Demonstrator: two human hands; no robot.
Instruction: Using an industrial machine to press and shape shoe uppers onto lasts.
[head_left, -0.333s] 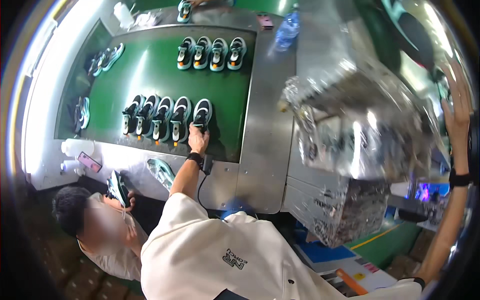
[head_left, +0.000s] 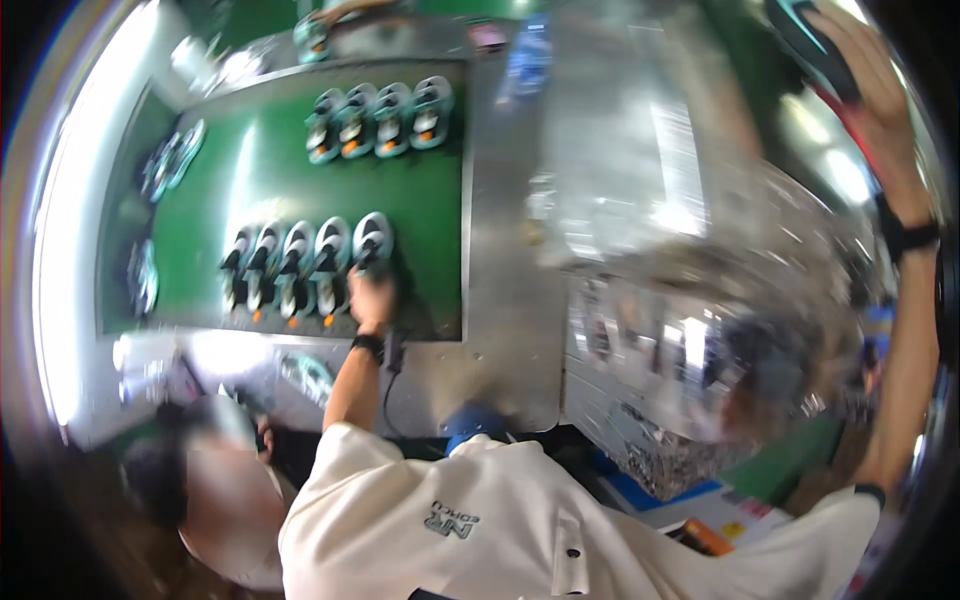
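Observation:
My left hand (head_left: 372, 302), smeared by motion, is closed on the heel end of a black and white sneaker (head_left: 373, 240) on the green belt. That sneaker stands at the right end of a row of similar sneakers (head_left: 297, 262) with orange tabs at their heels. At the far upper right, my right hand (head_left: 875, 100) lies along a dark shoe (head_left: 822, 50) with teal and red edging, its fingers around the side. The shoe's far part runs out of the picture.
Several more sneakers (head_left: 390, 115) stand farther up the belt (head_left: 225, 190). Right of its metal frame (head_left: 510, 290) is a bulky stack in shiny clear wrap (head_left: 690, 320). A water bottle (head_left: 528, 60) stands at the back. A person (head_left: 210, 490) sits at the lower left; another person's hand touches a shoe (head_left: 312, 40) at the top.
My right hand has moved up from beside the wrapped stack and taken hold of the dark shoe. My left hand stays at the same sneaker. The whole view has shifted.

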